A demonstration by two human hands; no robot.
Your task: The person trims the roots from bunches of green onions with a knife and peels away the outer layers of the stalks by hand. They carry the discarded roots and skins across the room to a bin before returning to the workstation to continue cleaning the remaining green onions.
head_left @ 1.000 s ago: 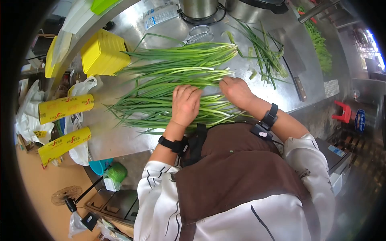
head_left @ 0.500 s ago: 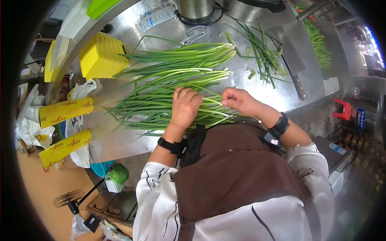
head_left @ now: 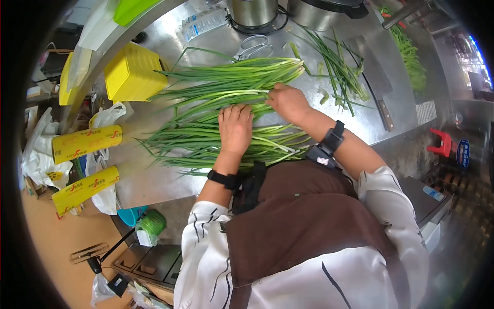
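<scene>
Long green onions [head_left: 206,77] lie in rows across the steel counter, their pale root ends to the right. My left hand [head_left: 235,129] rests palm down on the middle of them, its fingers extended and slightly apart. My right hand [head_left: 289,104] is at the pale ends of the middle row, with thumb and fingers closed on green onions. Below both hands lies the nearest group [head_left: 278,141], close to the apron.
Yellow containers [head_left: 134,74] stand at the left, near two yellow rolls [head_left: 87,144]. Scissors [head_left: 253,47], a packet [head_left: 205,23] and metal pots [head_left: 252,13] are at the back. A cleaver [head_left: 373,77] lies right of loose green trimmings [head_left: 337,72].
My right hand has moved up and left, from the nearer onions to the middle row's pale ends. A gap has opened between that row and the nearest group. My left hand has shifted slightly.
</scene>
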